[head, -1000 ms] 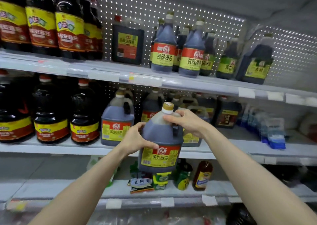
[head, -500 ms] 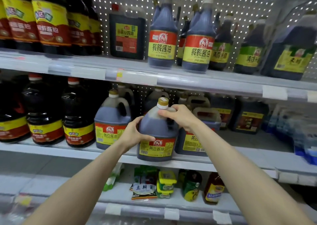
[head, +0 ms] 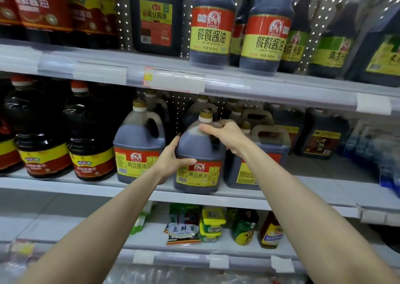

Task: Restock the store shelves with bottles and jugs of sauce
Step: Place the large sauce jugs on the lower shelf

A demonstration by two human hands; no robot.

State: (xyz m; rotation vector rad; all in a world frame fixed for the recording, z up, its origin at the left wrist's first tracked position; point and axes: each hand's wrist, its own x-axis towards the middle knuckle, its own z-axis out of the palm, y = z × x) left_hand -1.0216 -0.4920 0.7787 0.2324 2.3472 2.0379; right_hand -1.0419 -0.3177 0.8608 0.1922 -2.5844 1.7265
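White pegboard (head: pixel 124 13) backs the unit, light glinting off its holes. The top shelf (head: pixel 259 91), middle shelf (head: pixel 65 188) and bottom shelf (head: pixel 65 234) are pale grey, with a white tag (head: pixel 373 106) on the top shelf's front edge, far right.

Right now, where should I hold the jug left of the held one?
Its looped handle beside the neck, from the front: the jug stands upright, label forward, the upper shelf is close overhead, and the held jug crowds its right side.
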